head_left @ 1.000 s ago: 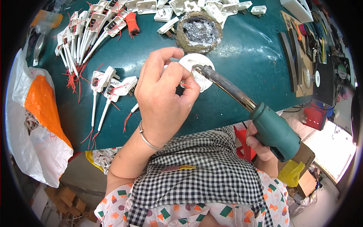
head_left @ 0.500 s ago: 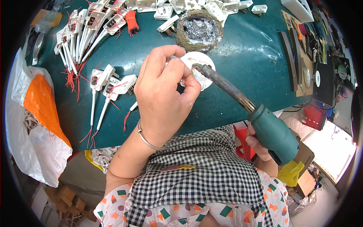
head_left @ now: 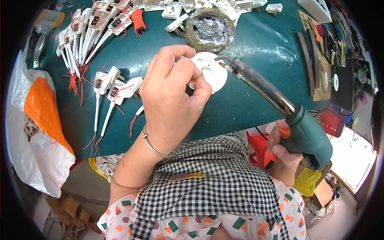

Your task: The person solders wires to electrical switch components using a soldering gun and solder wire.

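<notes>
Bag (head_left: 40, 132): white and orange plastic, hanging off the table's left edge.
Table (head_left: 248, 52): dark green, curved by the lens.
Parts (head_left: 108, 86): white pieces with red wires, in rows at far left and in a small group just left of the left hand.
Left hand (head_left: 170, 100): fingers closed, pinching a red wire (head_left: 196, 85) against the disc; bangle on the wrist.
Disc (head_left: 212, 72): round, white, flat on the table under the left fingertips, just below the dross bowl (head_left: 210, 30).
Iron (head_left: 264, 92): long axis runs from the green grip at lower right up-left to the tip, which sits on the disc's upper edge.
Key relation: the tip meets the disc from the right, the wire from the left; the left hand is on the disc, the right hand well apart from it.
Right hand (head_left: 284, 148): wrapped tight around the iron's grip, off the table's near edge.
Far right: racks and tools on a board (head_left: 320, 60).
</notes>
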The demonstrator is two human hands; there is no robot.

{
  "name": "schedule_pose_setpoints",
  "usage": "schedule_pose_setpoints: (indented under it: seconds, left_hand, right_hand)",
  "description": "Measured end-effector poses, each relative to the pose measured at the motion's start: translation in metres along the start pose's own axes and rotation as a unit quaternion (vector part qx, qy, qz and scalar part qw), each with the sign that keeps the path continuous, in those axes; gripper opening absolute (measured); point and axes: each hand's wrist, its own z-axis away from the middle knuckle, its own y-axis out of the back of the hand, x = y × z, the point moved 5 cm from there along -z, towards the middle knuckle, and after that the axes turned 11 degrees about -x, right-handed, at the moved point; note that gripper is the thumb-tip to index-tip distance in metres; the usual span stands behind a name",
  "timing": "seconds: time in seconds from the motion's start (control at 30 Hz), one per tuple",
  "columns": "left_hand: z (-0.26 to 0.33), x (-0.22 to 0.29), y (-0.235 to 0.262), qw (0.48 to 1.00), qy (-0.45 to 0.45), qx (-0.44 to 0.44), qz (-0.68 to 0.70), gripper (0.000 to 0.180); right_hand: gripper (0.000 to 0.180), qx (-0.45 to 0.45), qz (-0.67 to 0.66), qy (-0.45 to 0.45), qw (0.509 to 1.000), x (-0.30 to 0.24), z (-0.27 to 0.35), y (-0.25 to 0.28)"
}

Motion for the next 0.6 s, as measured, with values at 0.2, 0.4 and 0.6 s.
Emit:
schedule_pose_setpoints:
  seconds: [0.2,0.4,0.6]
  left_hand:
    - [0.001,-0.001,0.0,1.0,0.013,-0.008,-0.003,0.012]
    - [0.001,-0.001,0.001,1.0,0.014,-0.008,-0.001,0.011]
    - [0.002,-0.007,0.013,0.982,0.08,-0.088,0.145,0.016]
  right_hand:
    - [0.062,-0.045,0.249,-0.018,0.967,0.011,0.019,0.012]
    - [0.062,0.001,0.151,0.02,0.988,0.012,0.018,0.009]
    - [0.064,-0.004,0.044,0.008,0.999,0.002,0.003,0.007]
